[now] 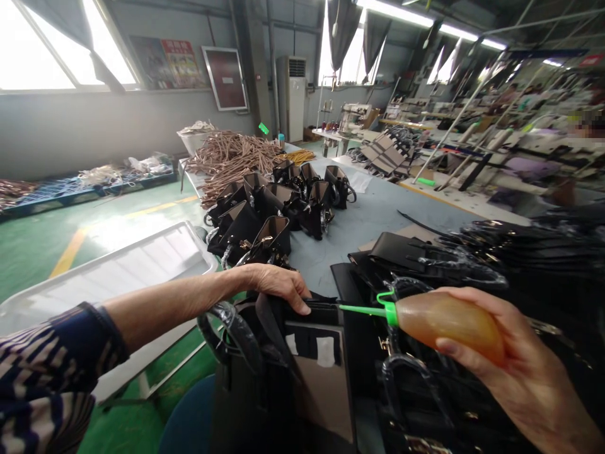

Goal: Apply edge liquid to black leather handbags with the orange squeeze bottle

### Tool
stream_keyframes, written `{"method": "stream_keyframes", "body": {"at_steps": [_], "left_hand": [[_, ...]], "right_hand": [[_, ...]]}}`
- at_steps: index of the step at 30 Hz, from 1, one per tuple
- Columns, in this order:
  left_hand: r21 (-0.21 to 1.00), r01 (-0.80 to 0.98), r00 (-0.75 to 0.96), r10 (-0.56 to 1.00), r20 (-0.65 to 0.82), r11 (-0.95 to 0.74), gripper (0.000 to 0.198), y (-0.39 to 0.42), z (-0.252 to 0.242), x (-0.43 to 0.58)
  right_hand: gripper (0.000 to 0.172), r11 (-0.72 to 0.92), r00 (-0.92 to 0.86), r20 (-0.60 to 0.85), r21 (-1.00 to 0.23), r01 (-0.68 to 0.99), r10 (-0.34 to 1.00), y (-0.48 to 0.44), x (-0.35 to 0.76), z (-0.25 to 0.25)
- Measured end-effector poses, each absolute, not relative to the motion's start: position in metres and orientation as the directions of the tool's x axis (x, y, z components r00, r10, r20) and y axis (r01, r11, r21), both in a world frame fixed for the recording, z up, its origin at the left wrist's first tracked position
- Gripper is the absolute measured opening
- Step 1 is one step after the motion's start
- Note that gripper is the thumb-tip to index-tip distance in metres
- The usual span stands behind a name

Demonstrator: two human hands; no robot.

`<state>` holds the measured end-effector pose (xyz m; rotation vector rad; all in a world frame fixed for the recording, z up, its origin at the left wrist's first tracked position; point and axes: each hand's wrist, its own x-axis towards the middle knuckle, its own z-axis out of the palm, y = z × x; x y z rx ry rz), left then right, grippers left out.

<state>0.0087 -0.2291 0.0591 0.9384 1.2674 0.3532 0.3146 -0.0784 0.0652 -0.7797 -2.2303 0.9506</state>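
Note:
My left hand (276, 285) grips the top edge of an open black handbag (283, 378) in front of me, fingers curled over its rim. My right hand (515, 366) is wrapped round a soft amber squeeze bottle (449, 318) with a green cap and a thin green nozzle (362, 309). The nozzle tip points at the bag's rim just beside my left fingers. The bag's plastic-wrapped handle (231, 334) hangs to the left.
Several finished black handbags (278, 208) stand on the grey-blue table (373, 217), behind them a heap of tan straps (231, 157). Black bag parts (425, 258) pile up to the right. A clear plastic tray (118, 271) sits to the left over green floor.

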Motion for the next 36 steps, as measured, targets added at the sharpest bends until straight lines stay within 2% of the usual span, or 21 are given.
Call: {"method": "stream_keyframes", "body": {"at_steps": [7,18,29,36], "left_hand": [[0.785,0.273,0.313,0.721,-0.619,0.556,0.022,-0.229,0.057,0.008],[0.802,0.327,0.306,0.747,-0.591,0.501,0.02,-0.229,0.058,0.008],[0.788,0.316,0.298,0.733,-0.611,0.529,0.022,-0.229,0.053,0.006],[0.798,0.344,0.314,0.74,-0.595,0.496,0.021,-0.227,0.053,0.005]], "right_hand": [[0.047,0.603,-0.687,0.323,-0.769,0.211,0.651,-0.076,0.312,0.064],[0.05,0.627,-0.71,0.335,-0.756,0.19,0.619,-0.074,0.311,0.063],[0.048,0.652,-0.773,0.273,-0.723,0.228,0.573,-0.071,0.314,0.063],[0.047,0.603,-0.725,0.303,-0.775,0.19,0.618,-0.069,0.303,0.067]]}}
